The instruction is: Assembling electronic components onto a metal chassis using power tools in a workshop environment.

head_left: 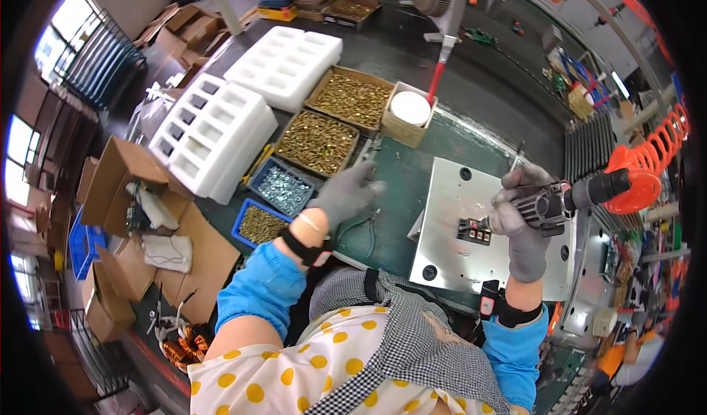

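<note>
My left hand (pixel 346 195), in a grey glove, hovers just right of the parts bins with fingers apart. Nothing shows clearly in it. My right hand (pixel 526 245), also gloved, wraps round a black power screwdriver (pixel 541 207) with an orange coiled hose (pixel 648 161) behind it. Below the driver, a flat silver metal plate (pixel 449 268) lies on the green bench. A small black terminal block (pixel 473 231) sits on the plate beside my right fingers, which partly cover it. Cutting pliers (pixel 370 234) with dark handles lie between my left hand and the plate.
Left of the pliers stand a blue bin of brass-coloured parts (pixel 259 225) and a bin of silver screws (pixel 282 188). Beyond are boxes of gold-coloured screws (pixel 317 142), white foam trays (pixel 213 139) and a round white tub (pixel 410 108). Cardboard boxes (pixel 129 187) stand far left.
</note>
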Motion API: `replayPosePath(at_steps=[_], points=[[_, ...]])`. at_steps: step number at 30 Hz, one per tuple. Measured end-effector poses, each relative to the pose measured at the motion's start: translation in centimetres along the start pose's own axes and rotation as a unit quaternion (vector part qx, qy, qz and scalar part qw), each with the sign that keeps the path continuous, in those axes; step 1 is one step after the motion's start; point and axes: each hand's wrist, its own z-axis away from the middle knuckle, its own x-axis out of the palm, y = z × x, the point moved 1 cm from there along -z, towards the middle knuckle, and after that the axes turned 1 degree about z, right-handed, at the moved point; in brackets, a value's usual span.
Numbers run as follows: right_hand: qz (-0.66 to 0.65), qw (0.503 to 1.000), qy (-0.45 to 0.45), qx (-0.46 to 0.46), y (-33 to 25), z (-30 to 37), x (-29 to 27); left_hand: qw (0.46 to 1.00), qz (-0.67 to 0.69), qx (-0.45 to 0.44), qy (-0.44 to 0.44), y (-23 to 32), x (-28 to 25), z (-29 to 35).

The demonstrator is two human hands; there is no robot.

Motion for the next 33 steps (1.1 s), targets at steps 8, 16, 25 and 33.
replayPosePath(at_steps=[8, 16, 25, 33], points=[[-0.005, 1.000, -0.005, 0.030, 0.3, -1.4, -0.1, 0.904, -0.363, -0.225, 0.034, -5.3, -10.9, 2.3], [-0.035, 0.999, -0.006, 0.028, 0.6, -1.0, -0.4, 0.885, -0.417, -0.204, 0.010, -8.2, -10.3, -0.4], [-0.037, 0.998, -0.015, 0.038, 0.6, -1.2, -0.4, 0.913, -0.316, -0.132, 0.223, -7.4, -10.7, 2.7], [-0.048, 0.993, -0.085, 0.062, 0.7, -2.6, -1.0, 0.724, 0.685, -0.083, 0.029, -4.9, -5.2, 6.5]])
